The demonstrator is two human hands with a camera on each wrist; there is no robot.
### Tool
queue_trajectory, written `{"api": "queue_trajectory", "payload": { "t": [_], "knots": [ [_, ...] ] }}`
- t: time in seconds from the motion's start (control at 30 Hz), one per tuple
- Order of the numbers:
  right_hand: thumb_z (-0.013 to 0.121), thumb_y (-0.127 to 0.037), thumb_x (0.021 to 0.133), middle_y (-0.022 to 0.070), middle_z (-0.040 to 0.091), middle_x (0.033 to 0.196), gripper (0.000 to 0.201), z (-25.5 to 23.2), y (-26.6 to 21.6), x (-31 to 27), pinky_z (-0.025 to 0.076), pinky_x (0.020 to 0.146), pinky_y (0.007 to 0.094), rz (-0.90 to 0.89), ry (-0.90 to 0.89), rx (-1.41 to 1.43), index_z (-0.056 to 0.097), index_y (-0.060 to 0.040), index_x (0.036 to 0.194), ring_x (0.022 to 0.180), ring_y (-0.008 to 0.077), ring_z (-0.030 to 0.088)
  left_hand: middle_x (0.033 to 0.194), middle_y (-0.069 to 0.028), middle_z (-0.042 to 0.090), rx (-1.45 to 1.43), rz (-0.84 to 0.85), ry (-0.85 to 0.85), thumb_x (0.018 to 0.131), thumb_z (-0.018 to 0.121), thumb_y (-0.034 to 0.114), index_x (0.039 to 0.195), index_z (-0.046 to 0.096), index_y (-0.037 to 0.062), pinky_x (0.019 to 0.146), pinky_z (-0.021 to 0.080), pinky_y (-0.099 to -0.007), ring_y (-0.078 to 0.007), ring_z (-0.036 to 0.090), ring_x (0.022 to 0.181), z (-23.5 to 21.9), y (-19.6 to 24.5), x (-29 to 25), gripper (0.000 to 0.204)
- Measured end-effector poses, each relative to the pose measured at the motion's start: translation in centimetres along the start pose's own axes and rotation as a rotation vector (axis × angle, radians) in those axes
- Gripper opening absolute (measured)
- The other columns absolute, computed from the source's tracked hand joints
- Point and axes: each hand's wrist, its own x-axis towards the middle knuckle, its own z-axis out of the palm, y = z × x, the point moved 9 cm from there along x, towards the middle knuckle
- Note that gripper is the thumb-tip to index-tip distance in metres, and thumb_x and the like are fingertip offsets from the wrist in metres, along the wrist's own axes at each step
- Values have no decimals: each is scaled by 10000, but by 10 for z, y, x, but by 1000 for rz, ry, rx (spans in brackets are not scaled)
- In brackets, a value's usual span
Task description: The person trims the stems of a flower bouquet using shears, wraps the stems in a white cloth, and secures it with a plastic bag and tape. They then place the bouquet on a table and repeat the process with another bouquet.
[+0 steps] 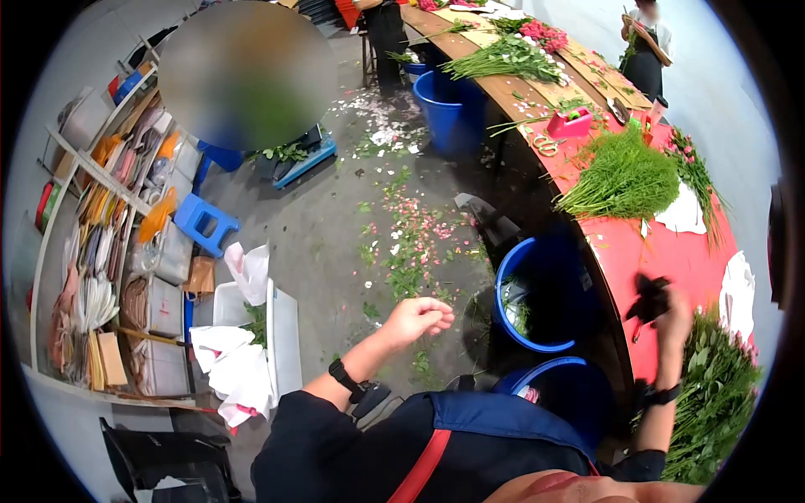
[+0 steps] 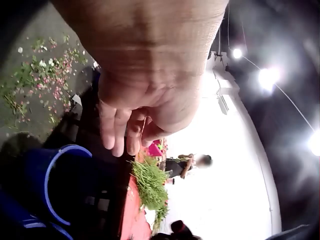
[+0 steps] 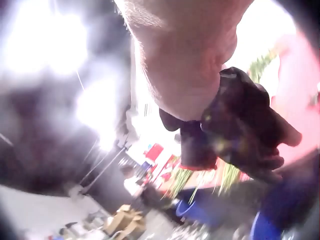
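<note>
The right hand (image 1: 673,318) grips a dark, crumpled, soft bundle (image 1: 650,298), fingers closed round it; it looks like black gloves, though the right wrist view is too blurred to be sure. The bundle is held over the near part of the red-covered table (image 1: 616,251), with a small red piece (image 1: 637,329) showing at its lower edge.

The left hand (image 1: 419,320) is held in the air, fingers loosely bent and holding nothing, well apart from the table. Between it and the table stand 2 round blue plastic buckets (image 1: 506,312).

Beside the right forearm lies a big bundle of dark green leafy stems with pink blooms (image 1: 713,402). Farther along the red cover are a feathery bright green bunch (image 1: 620,176), a pink tape dispenser (image 1: 570,123) and gold-handled scissors (image 1: 546,146).
</note>
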Motion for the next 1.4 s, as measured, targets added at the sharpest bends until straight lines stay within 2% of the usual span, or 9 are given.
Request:
{"api": "queue_trajectory", "payload": {
  "t": [0.07,0.17,0.4,0.47,0.77,1.0,1.13,1.3,1.4],
  "knots": [
    [687,-32,721,196,582,1082,494,-38,49,41,478,813,435,96,18,-282,541,-79,1190,951,383,585,1081,-126,657,40,-60,58,940,530,113,1127,602,-24,810,521,-287,-173,641,959,-13,-30,-14,243],
    [663,-114,849,178,468,1359,515,-88,59,82,477,881,385,172,139,63,466,-16,1314,973,302,600,1020,-89,675,44,-133,114,935,547,129,1121,610,-2,710,518,-255,-136,643,861,-19,-80,-44,236],
    [563,-174,919,130,609,996,365,-223,-253,-1,424,936,356,-707,257,767,521,16,1228,970,228,569,915,-53,691,376,-280,126,896,604,185,1064,653,44,699,514,-264,-99,632,802,-7,-148,-115,226],
    [559,-172,913,127,601,978,351,-241,-279,-16,429,925,369,-903,294,862,525,7,1213,947,226,562,875,-50,693,512,-51,189,876,619,200,1035,666,50,717,514,-274,-101,629,786,-11,-148,-131,224],
    [537,-162,888,111,564,900,290,-287,-342,-91,453,875,425,-1317,249,1184,544,-31,1147,845,216,534,879,-113,709,540,-209,662,819,625,228,965,698,60,750,533,-330,-217,681,828,-26,-260,-286,234],
    [521,-154,868,98,535,839,248,-316,-361,-151,472,836,469,-1450,217,1383,559,-61,1095,765,208,512,827,-186,661,611,-556,675,763,512,206,776,679,45,701,496,-450,-362,641,790,29,-399,-423,233],
    [511,-150,857,91,519,805,228,-337,-362,-178,483,814,494,-1482,189,1433,568,-78,1065,719,203,499,785,-112,671,1215,-468,122,786,595,272,847,686,96,721,502,-374,-246,640,764,59,-474,-408,208],
    [499,-145,843,82,498,761,207,-352,-369,-196,496,786,526,-1385,61,1404,579,-99,1028,662,197,483,850,-118,669,524,-745,324,753,638,248,856,684,134,583,532,-423,-290,641,721,50,-434,-453,161],
    [503,-148,751,166,580,837,258,-297,-405,-206,490,791,472,-1200,-460,1110,595,29,914,787,282,563,1015,-106,672,439,-859,199,767,688,360,1056,662,136,666,548,-461,-270,634,926,42,-437,-481,367]
  ]
}}
